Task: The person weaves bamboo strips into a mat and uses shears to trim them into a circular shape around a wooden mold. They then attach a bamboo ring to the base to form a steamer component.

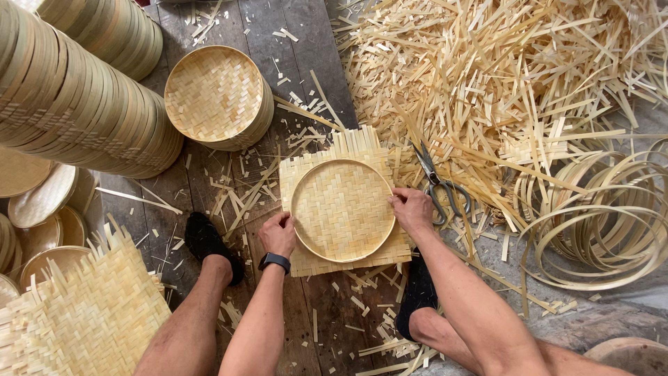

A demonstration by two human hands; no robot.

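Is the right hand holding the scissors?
No, the right hand grips the round hoop; the scissors lie beside it on the strips.

Woven mat (348,150): pale straw yellow, herringbone weave. Round hoop (299,230) pressed on it: light tan, enclosing the same weave. At 11 o'clock of the mat, finished tray (212,94): golden straw, matching herringbone. At 3 o'clock, scissors (437,184): dark grey metal. Loose strips (515,76) at 1 o'clock: cream to pale yellow. Left hand (278,233) wore a black watch (274,262). Floor planks (306,42): weathered grey-brown. Socks (209,244): black.
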